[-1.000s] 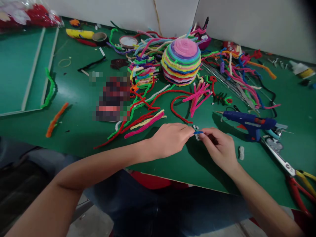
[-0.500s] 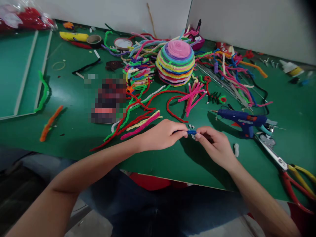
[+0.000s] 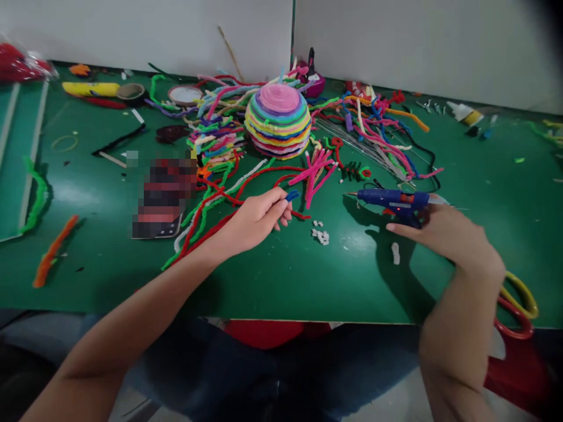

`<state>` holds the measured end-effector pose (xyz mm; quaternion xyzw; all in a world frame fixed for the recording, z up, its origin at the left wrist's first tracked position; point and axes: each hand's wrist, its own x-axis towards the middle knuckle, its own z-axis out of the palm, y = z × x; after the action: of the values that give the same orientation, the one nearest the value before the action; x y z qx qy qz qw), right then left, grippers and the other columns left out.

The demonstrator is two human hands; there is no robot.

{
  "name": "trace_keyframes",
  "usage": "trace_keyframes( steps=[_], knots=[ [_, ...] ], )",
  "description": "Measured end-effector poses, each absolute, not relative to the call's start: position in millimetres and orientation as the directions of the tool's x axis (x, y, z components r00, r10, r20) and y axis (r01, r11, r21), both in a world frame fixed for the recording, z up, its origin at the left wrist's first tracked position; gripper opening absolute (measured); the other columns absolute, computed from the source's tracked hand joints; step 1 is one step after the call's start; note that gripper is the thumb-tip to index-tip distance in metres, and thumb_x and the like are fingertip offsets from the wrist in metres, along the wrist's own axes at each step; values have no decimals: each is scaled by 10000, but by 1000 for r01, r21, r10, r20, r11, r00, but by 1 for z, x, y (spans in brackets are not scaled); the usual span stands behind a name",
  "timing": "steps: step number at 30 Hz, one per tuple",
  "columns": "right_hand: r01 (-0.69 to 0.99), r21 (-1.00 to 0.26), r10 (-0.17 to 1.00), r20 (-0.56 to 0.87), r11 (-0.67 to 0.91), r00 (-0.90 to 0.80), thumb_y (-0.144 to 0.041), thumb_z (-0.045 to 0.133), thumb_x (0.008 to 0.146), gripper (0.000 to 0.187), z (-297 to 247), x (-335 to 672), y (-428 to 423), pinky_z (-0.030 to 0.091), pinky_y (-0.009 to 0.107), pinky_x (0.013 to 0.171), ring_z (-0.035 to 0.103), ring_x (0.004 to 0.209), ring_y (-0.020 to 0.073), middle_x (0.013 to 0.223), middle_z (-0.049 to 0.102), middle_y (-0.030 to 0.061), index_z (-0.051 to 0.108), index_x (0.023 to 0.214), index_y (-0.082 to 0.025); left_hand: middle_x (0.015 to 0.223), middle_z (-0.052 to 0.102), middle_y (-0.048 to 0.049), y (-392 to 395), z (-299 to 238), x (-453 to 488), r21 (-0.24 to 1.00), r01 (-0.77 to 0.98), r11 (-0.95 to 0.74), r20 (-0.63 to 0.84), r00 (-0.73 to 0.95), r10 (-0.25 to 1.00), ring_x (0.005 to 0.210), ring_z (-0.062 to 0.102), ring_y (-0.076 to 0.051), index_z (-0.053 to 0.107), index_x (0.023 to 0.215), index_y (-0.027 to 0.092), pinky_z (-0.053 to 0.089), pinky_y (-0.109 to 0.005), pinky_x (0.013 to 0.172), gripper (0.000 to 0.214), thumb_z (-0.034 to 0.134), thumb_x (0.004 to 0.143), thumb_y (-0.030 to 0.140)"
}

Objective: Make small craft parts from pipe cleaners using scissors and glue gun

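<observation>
My left hand [image 3: 268,214] is closed on a short blue pipe cleaner [image 3: 292,196], whose folded end sticks out past the thumb and fingers. Around the dark blue hot glue gun [image 3: 389,198] is my right hand [image 3: 444,225], with its thumb stretched out below the body and its fingers at the rear end, partly hidden. The gun lies on the green table, its nozzle pointing left and a small red light showing. Between my hands lie small white bits [image 3: 321,235]. A white piece [image 3: 396,253] rests below the gun.
A striped pipe-cleaner dome [image 3: 278,123] stands at the back among loose coloured pipe cleaners [image 3: 220,138]. Pink pieces [image 3: 313,173] lie before it. A phone [image 3: 165,199], partly blurred, is at left. Scissors with red and yellow handles [image 3: 519,299] lie near the right front edge.
My right hand has let go of the blue pipe cleaner and moved right to the glue gun. My left hand keeps the blue piece. The view has shifted to the right.
</observation>
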<state>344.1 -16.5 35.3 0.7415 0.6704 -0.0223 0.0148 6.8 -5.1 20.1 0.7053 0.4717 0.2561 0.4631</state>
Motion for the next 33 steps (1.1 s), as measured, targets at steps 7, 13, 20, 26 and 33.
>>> trace_keyframes(
  steps=[7,13,20,26,33],
  knots=[
    [880,-468,997,-32,-80,73,-587,701,586,541,13,334,2,456,314,693,593,818,207,911,652,96,620,927,-174,687,536,5,-2,20,5,834,479,-275,72,400,914,594,479,-86,507,775,166,383,-209,558,259,364,914,331],
    [708,-702,997,-79,-74,26,-465,693,668,373,16,321,1,465,278,658,564,691,143,805,652,70,625,862,-153,639,509,15,-5,19,7,834,485,-263,47,412,910,584,473,-92,531,787,169,370,-209,545,260,371,911,331],
    [438,-897,997,73,63,6,-407,625,769,271,10,308,-4,465,278,523,548,545,119,738,673,89,649,732,-139,570,431,37,-12,16,12,844,483,-234,23,403,915,476,375,-71,572,833,166,294,-204,458,279,371,915,341],
    [362,-932,1000,-21,-19,1,-338,746,643,164,0,282,-18,449,259,458,552,513,125,632,643,-5,641,640,-212,535,395,49,-17,17,13,843,476,-251,29,425,905,459,381,-67,592,821,171,279,-206,449,314,372,918,373],
    [362,-932,1000,12,9,5,-337,766,604,178,-3,269,-27,535,340,639,616,600,180,622,635,-20,613,595,-247,539,397,58,-18,22,13,846,462,-265,9,484,875,462,370,-54,545,765,161,285,-195,463,284,366,926,313]
  ],
)
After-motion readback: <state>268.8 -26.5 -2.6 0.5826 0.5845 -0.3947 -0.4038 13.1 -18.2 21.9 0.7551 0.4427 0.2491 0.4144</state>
